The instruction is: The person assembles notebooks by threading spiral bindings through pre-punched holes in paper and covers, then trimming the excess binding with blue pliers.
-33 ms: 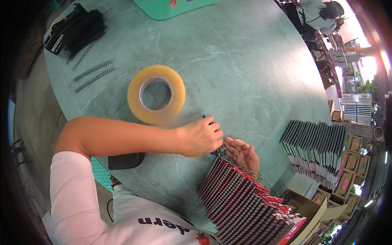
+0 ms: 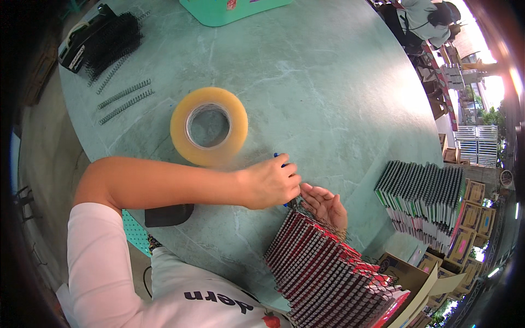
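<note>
My left hand [image 2: 272, 183] is closed around blue-handled pliers [image 2: 278, 156], mostly hidden in the fist. Their dark jaws [image 2: 293, 204] are at the corner of a stack of red-covered spiral notebooks [image 2: 322, 262] with dark wire coils. Beside that same corner, my right hand [image 2: 327, 206] lies palm up with its fingers loosely spread. Loose coil ends pass in front of the palm, and the stack hides the right forearm. Whether the jaws grip a wire is too small to tell.
A wide roll of clear yellowish tape [image 2: 234, 128] lies beyond my left forearm. Loose wire coils [image 2: 126, 104] and a dark pile of coils [image 2: 115, 46] are at far left. Another spiral notebook stack [image 2: 421, 191] stands right, near an open cardboard box [image 2: 407, 268]. A green bin [image 2: 219, 16] is at the back.
The left hand and the pliers have shifted very slightly to the right. Everything else looks the same.
</note>
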`<move>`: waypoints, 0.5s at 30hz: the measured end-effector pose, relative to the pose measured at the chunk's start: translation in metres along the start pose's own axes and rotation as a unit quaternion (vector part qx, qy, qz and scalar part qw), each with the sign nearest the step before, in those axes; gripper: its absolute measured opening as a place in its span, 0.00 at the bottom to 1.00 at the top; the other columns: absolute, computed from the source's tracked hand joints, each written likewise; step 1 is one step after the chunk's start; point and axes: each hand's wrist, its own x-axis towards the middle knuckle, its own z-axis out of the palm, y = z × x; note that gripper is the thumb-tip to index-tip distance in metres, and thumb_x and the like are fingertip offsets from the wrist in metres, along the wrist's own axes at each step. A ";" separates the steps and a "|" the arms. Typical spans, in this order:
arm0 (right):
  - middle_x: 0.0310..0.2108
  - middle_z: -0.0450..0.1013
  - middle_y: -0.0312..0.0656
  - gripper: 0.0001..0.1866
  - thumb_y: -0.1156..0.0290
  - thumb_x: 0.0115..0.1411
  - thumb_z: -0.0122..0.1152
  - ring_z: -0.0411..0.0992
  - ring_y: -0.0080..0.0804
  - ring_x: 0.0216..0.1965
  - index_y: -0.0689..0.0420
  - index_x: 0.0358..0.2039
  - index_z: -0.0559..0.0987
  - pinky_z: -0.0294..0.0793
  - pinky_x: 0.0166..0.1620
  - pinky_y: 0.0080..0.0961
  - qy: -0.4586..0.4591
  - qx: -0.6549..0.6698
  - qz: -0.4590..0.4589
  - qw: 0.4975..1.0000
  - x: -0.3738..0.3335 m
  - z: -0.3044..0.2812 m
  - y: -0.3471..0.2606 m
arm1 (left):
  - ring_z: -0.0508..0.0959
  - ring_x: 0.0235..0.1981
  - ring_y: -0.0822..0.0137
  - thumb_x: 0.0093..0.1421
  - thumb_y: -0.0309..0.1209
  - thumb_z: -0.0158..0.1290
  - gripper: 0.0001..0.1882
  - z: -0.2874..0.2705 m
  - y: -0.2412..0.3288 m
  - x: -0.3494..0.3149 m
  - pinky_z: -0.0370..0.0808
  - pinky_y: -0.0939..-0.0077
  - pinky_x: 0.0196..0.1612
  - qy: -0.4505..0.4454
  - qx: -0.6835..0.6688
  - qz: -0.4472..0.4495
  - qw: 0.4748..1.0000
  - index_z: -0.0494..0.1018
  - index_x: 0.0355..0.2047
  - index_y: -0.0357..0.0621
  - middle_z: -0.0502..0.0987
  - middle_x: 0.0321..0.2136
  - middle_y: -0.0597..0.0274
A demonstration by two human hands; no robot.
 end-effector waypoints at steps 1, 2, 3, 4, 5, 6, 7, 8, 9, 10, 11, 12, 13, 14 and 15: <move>0.62 0.52 0.58 0.31 0.51 0.65 0.42 0.51 0.47 0.64 0.68 0.55 0.64 0.56 0.62 0.39 -0.005 0.004 -0.002 1.000 0.000 -0.001 0.000 | 0.72 0.32 0.68 0.48 0.32 0.52 0.05 0.002 0.000 0.001 0.68 0.71 0.35 0.001 0.006 0.006 1.000 0.71 0.24 0.46 0.72 0.24 0.67; 0.62 0.53 0.58 0.31 0.51 0.65 0.42 0.52 0.47 0.64 0.68 0.55 0.64 0.56 0.62 0.39 -0.010 -0.003 -0.001 1.000 0.000 -0.002 0.000 | 0.72 0.32 0.68 0.48 0.32 0.52 0.05 0.005 -0.001 0.003 0.68 0.70 0.36 0.003 0.012 0.012 1.000 0.71 0.25 0.46 0.72 0.25 0.67; 0.62 0.53 0.57 0.31 0.51 0.65 0.42 0.52 0.47 0.64 0.68 0.54 0.64 0.56 0.62 0.39 -0.016 -0.010 -0.001 1.000 -0.001 -0.002 -0.001 | 0.72 0.33 0.68 0.48 0.32 0.51 0.05 0.007 -0.001 0.005 0.67 0.70 0.37 0.004 0.018 0.018 1.000 0.71 0.25 0.46 0.71 0.25 0.67; 0.61 0.54 0.57 0.31 0.51 0.65 0.42 0.52 0.47 0.64 0.68 0.54 0.64 0.56 0.62 0.39 -0.022 -0.015 0.000 1.000 0.000 -0.002 0.000 | 0.72 0.33 0.68 0.48 0.32 0.51 0.05 0.006 -0.001 0.005 0.67 0.70 0.37 0.003 0.012 0.021 1.000 0.71 0.25 0.46 0.72 0.25 0.68; 0.61 0.54 0.57 0.31 0.50 0.65 0.40 0.53 0.46 0.63 0.68 0.54 0.64 0.56 0.62 0.39 -0.016 -0.027 -0.004 1.000 -0.001 0.000 0.000 | 0.72 0.33 0.68 0.48 0.32 0.51 0.05 0.005 -0.002 0.005 0.67 0.70 0.37 0.001 0.006 0.023 1.000 0.71 0.25 0.47 0.72 0.25 0.68; 0.61 0.54 0.57 0.32 0.50 0.66 0.38 0.54 0.45 0.63 0.68 0.54 0.65 0.57 0.62 0.40 -0.010 -0.038 -0.007 0.999 -0.001 0.003 0.000 | 0.72 0.33 0.68 0.49 0.33 0.51 0.05 0.004 -0.003 0.005 0.67 0.70 0.37 -0.001 -0.001 0.026 1.000 0.71 0.25 0.47 0.72 0.25 0.68; 0.61 0.54 0.57 0.32 0.49 0.66 0.37 0.55 0.45 0.62 0.67 0.55 0.65 0.57 0.61 0.40 -0.003 -0.050 -0.011 0.999 -0.002 0.006 0.000 | 0.72 0.33 0.68 0.49 0.33 0.51 0.05 0.005 -0.003 0.005 0.67 0.69 0.38 0.007 0.000 0.026 1.000 0.71 0.25 0.47 0.72 0.25 0.68; 0.61 0.54 0.57 0.32 0.49 0.66 0.37 0.55 0.45 0.62 0.68 0.54 0.65 0.57 0.61 0.40 -0.002 -0.046 -0.003 0.999 -0.002 0.008 -0.001 | 0.72 0.33 0.68 0.49 0.33 0.51 0.05 0.006 -0.003 0.004 0.67 0.69 0.38 0.016 0.001 0.025 1.000 0.71 0.25 0.47 0.72 0.25 0.68; 0.61 0.55 0.58 0.32 0.49 0.66 0.36 0.56 0.45 0.62 0.69 0.54 0.65 0.58 0.61 0.40 -0.001 -0.042 0.005 0.999 -0.001 0.009 -0.002 | 0.72 0.33 0.68 0.49 0.33 0.51 0.05 0.007 -0.003 0.003 0.67 0.69 0.38 0.024 0.002 0.025 0.999 0.71 0.25 0.48 0.72 0.26 0.68; 0.60 0.56 0.58 0.33 0.49 0.66 0.36 0.56 0.45 0.61 0.70 0.54 0.65 0.58 0.61 0.41 0.000 -0.039 0.012 0.999 -0.001 0.009 -0.003 | 0.72 0.33 0.68 0.49 0.33 0.52 0.04 0.007 -0.003 0.004 0.67 0.69 0.39 0.024 0.001 0.030 0.999 0.72 0.24 0.48 0.72 0.25 0.68; 0.60 0.56 0.59 0.32 0.51 0.66 0.38 0.56 0.46 0.61 0.71 0.53 0.64 0.57 0.61 0.40 -0.010 -0.031 0.013 0.999 0.000 0.008 -0.004 | 0.73 0.33 0.68 0.49 0.33 0.52 0.04 0.007 -0.003 0.006 0.68 0.69 0.40 0.024 0.001 0.034 0.999 0.73 0.23 0.49 0.73 0.25 0.68; 0.59 0.57 0.61 0.32 0.52 0.66 0.39 0.56 0.46 0.62 0.73 0.53 0.64 0.57 0.62 0.40 -0.020 -0.022 0.013 0.999 0.000 0.007 -0.004 | 0.74 0.33 0.68 0.49 0.33 0.53 0.03 0.007 -0.003 0.007 0.69 0.68 0.41 0.025 0.000 0.039 0.999 0.73 0.23 0.50 0.74 0.24 0.68; 0.58 0.57 0.62 0.32 0.53 0.66 0.40 0.56 0.47 0.62 0.74 0.53 0.64 0.56 0.62 0.39 -0.033 -0.014 0.016 0.999 0.003 0.007 -0.003 | 0.74 0.32 0.68 0.49 0.33 0.53 0.03 0.006 -0.002 0.008 0.70 0.69 0.39 -0.014 -0.015 0.035 0.999 0.73 0.22 0.49 0.74 0.24 0.67; 0.58 0.58 0.62 0.32 0.54 0.66 0.40 0.58 0.46 0.61 0.75 0.52 0.64 0.57 0.61 0.39 -0.030 -0.028 0.011 0.999 0.004 0.009 -0.003 | 0.75 0.31 0.67 0.49 0.32 0.53 0.04 0.006 -0.002 0.009 0.71 0.69 0.38 -0.053 -0.030 0.030 0.998 0.74 0.22 0.48 0.75 0.24 0.66; 0.57 0.59 0.62 0.32 0.54 0.66 0.39 0.59 0.46 0.60 0.75 0.52 0.64 0.58 0.61 0.39 -0.028 -0.042 0.006 0.999 0.005 0.014 -0.002 | 0.76 0.30 0.66 0.49 0.32 0.52 0.04 0.006 -0.002 0.009 0.72 0.69 0.36 -0.091 -0.046 0.025 0.994 0.74 0.21 0.48 0.75 0.23 0.65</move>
